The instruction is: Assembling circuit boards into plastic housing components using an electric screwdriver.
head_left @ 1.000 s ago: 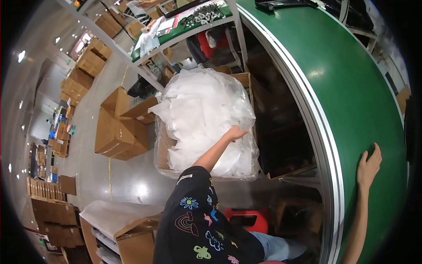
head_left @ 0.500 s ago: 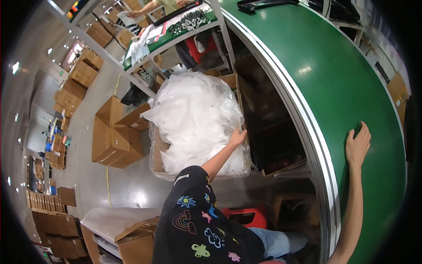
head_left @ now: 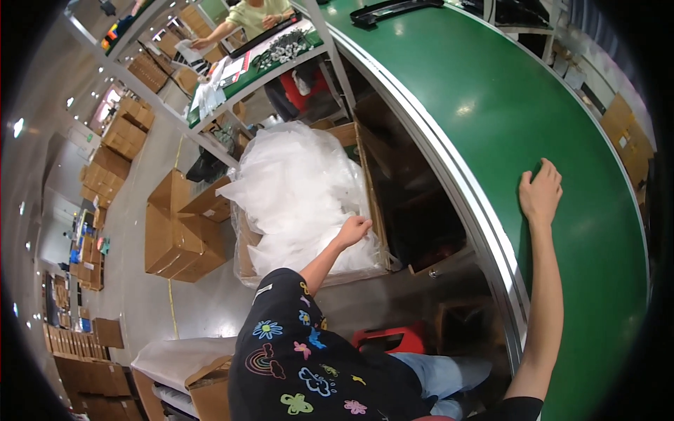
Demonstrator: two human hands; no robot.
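My left hand (head_left: pixel 353 230) reaches over a large open carton heaped with thin white translucent sheets (head_left: pixel 295 179). Its fingers are curled together near the heap's right side; whether a sheet is pinched in them I cannot make out. A clear plastic liner hangs over the edge of the carton (head_left: pixel 381 242). On my right side, my right hand (head_left: pixel 541 193) is over the green conveyor belt (head_left: pixel 484 119), its fingers loosely apart and nothing in them. A long black plastic part (head_left: pixel 393 12) lies far up the belt.
A metal rail (head_left: pixel 449 158) edges the belt. Brown cartons (head_left: pixel 184 228) stand on the floor to the left, another packed carton (head_left: pixel 200 379) lower left. A red stool (head_left: pixel 393 338) is beside my legs. A co-worker (head_left: pixel 253 17) handles things at a green-topped bench (head_left: pixel 246 84).
The whole view has shifted a little. My left hand has drawn back toward me over the sheets, its fingers now curled in. My right hand has moved slightly farther along the belt.
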